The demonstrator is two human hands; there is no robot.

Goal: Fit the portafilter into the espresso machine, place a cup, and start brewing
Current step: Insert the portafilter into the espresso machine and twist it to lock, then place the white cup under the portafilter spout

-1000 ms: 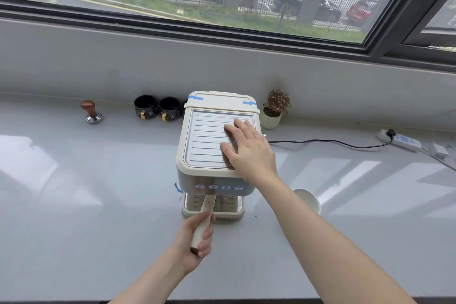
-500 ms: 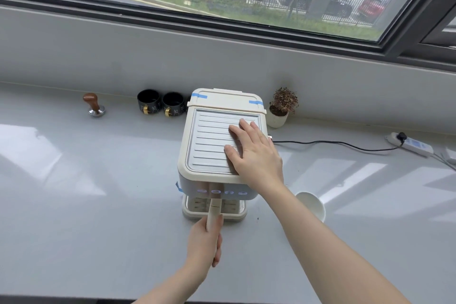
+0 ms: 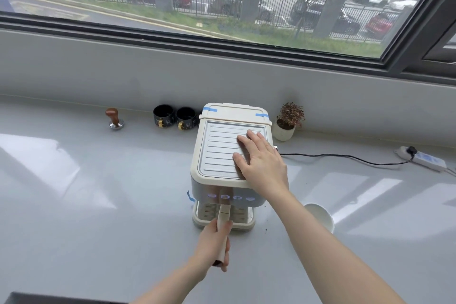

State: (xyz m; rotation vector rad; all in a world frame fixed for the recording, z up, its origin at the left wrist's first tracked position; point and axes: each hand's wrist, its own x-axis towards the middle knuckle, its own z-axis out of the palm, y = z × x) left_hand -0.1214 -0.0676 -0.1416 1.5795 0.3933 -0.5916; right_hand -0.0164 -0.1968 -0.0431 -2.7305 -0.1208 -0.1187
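Note:
A cream espresso machine (image 3: 217,153) stands on the grey counter, with lit buttons on its front face. My right hand (image 3: 261,163) lies flat on its ribbed top, fingers spread. My left hand (image 3: 214,242) is closed around the cream portafilter handle (image 3: 224,215), which points straight out toward me from under the machine's front, above the drip tray (image 3: 199,217). The portafilter's head is hidden under the machine. A white cup (image 3: 320,215) stands on the counter to the right of the machine, partly behind my right forearm.
Two black cups (image 3: 172,117) and a wooden-topped tamper (image 3: 114,118) stand at the back left by the wall. A small potted plant (image 3: 287,122) sits behind the machine's right side. A black cable runs right to a power strip (image 3: 424,159).
The portafilter handle has swung from angled toward the left to pointing straight at me, with my left hand turning with it. My right hand stays on the machine's top.

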